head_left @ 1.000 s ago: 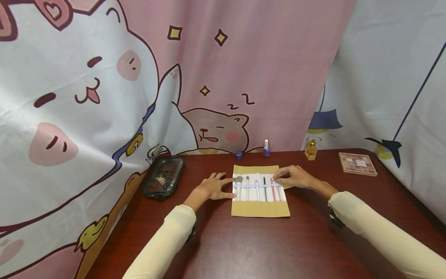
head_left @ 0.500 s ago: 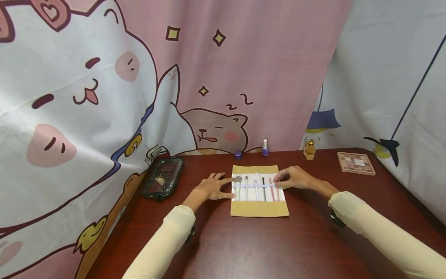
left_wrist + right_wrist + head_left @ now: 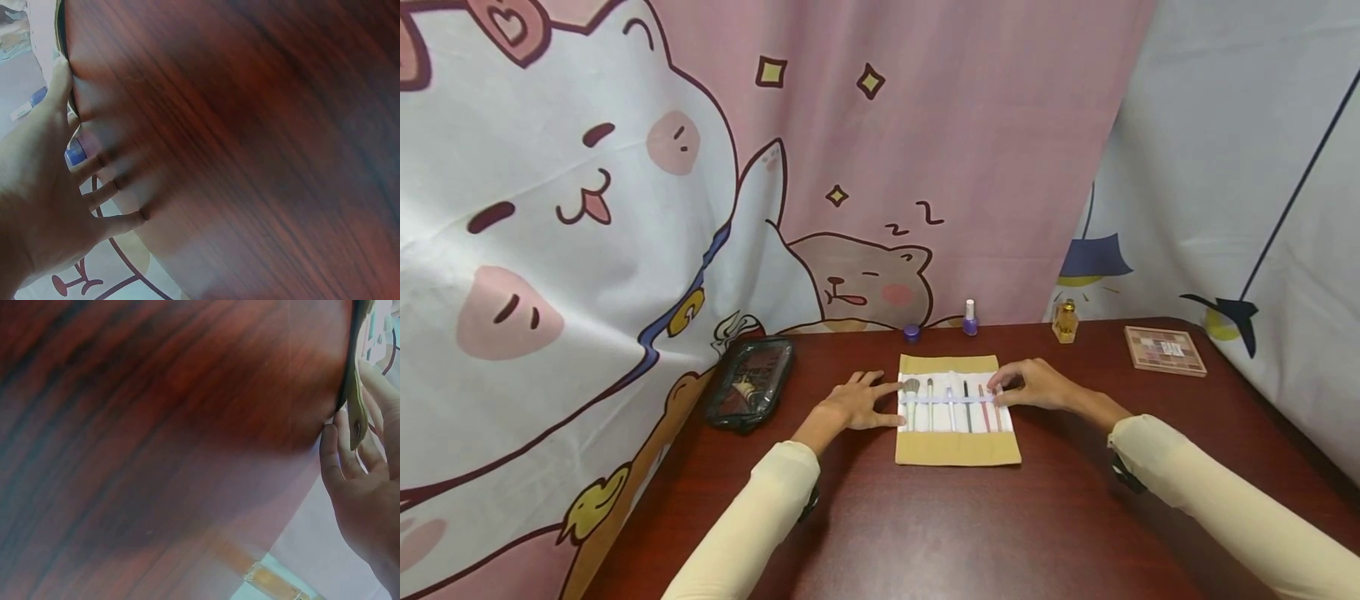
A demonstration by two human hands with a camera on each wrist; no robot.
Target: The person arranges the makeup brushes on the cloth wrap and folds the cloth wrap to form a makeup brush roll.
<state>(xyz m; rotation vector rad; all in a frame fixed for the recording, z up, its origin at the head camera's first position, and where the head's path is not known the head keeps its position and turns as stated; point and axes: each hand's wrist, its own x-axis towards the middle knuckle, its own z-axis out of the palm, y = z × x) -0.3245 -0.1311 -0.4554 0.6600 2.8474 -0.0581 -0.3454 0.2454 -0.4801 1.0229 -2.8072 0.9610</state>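
A yellow brush roll [image 3: 958, 452] with a white lining lies unrolled on the table. Several makeup brushes sit side by side under its pale lilac band, among them a fluffy grey-headed brush [image 3: 912, 387] at the left and a pink one [image 3: 984, 408] at the right. My left hand [image 3: 855, 402] has its fingers spread, thumb and index finger touching the roll's left edge. My right hand [image 3: 1036, 385] pinches the roll's right edge beside the pink brushes; in the right wrist view a yellow flap [image 3: 355, 419] stands between its thumb and fingers.
A black-edged clear pouch [image 3: 751, 383] lies at the left. Along the back are a small purple jar [image 3: 912, 333], a purple nail polish bottle [image 3: 970, 321] and a gold perfume bottle [image 3: 1065, 322]. An eyeshadow palette [image 3: 1165, 351] lies back right. Printed curtains close off the table's far side.
The yellow flap that showed beyond the roll's right edge a second ago is out of sight in the head view. My right fingers have shifted slightly there; my left hand stays put.
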